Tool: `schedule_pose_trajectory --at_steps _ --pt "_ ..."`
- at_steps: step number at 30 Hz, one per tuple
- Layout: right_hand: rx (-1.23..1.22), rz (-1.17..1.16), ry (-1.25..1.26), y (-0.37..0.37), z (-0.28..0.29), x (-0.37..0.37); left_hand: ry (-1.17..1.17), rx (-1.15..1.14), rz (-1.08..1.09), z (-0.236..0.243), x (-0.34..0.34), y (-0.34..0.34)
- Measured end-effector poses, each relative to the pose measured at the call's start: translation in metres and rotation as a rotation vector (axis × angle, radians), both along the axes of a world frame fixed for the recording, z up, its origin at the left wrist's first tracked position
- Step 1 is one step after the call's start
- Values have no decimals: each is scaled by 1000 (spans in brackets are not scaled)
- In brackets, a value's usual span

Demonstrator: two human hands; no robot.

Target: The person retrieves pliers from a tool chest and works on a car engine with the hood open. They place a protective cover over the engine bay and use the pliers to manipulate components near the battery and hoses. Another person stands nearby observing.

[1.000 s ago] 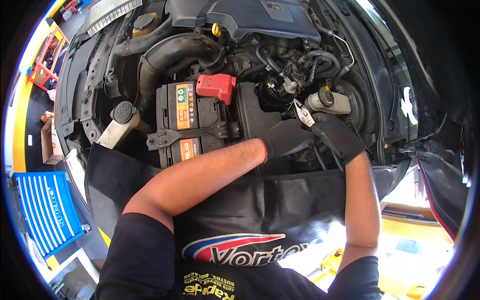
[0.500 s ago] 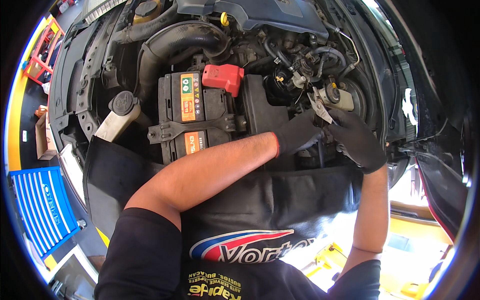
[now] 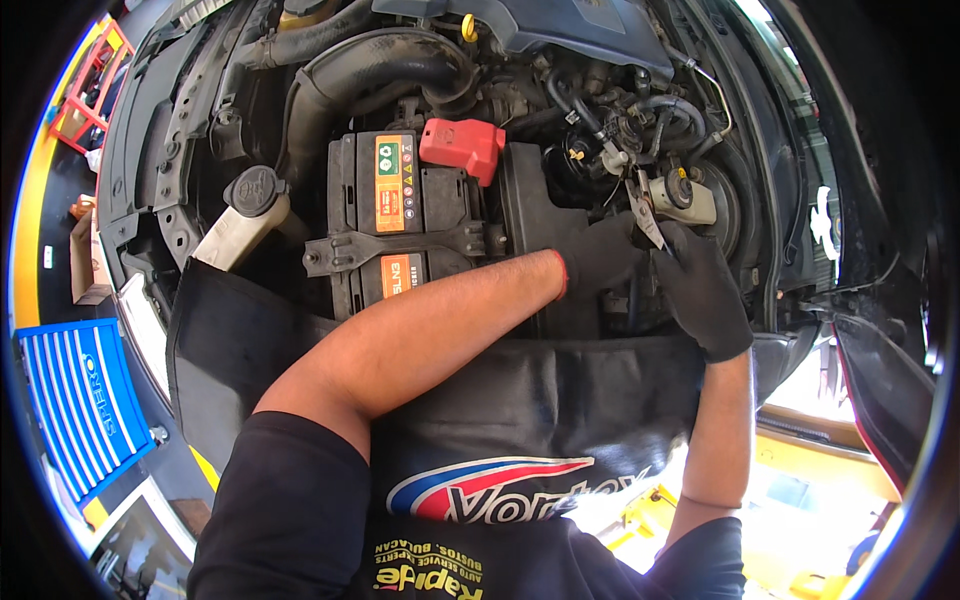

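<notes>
Silver pliers (image 3: pixel 645 208) point up and away into the engine bay, their jaws among hoses and small fittings just left of a cream fluid reservoir (image 3: pixel 686 200) with a dark cap. My right hand (image 3: pixel 703 295), in a black glove, is closed around the handle end of the pliers. Close on its left, my left hand (image 3: pixel 603 257), in a black glove with a red cuff edge, has its fingers curled in beside the pliers. What those fingers hold is hidden. The tips of the jaws are too small to make out.
Left of my hands sits a car battery (image 3: pixel 350 190) under a metal bracket, with a red terminal cover (image 3: pixel 463 148). A washer filler neck (image 3: pixel 240 225) stands further left. A black fender cover (image 3: pixel 540 400) drapes the front edge. A blue tool cabinet (image 3: pixel 85 410) is at far left.
The view has shifted slightly, so the engine bay sits a little further right. My right hand has turned to a straighter, more upright pose on the pliers. Both hands stay at the same spot.
</notes>
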State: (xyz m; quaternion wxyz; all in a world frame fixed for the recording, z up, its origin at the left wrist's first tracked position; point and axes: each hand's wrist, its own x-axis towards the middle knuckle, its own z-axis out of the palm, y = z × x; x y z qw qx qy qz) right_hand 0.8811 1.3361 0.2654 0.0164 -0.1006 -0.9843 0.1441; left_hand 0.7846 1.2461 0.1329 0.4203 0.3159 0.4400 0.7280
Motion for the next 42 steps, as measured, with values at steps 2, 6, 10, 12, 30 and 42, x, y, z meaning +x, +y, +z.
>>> schedule_pose_trajectory --at_steps 2,6,10,12,30,42 --pt "-1 19 13 1 -2 -1 95 -29 13 -2 -4 0" --pt "-172 -129 -81 3 0 -1 93 -86 -29 3 -9 -6" --pt "-248 -161 -115 0 2 -1 -68 -40 -123 6 -11 -8" --pt "-329 -227 -127 -1 7 -1 -239 17 -268 1 -12 -5" --pt "334 215 166 80 -68 -225 -8 66 292 -18 38 12" --pt "595 663 528 116 -93 -225 -392 -62 178 10 25 -6"
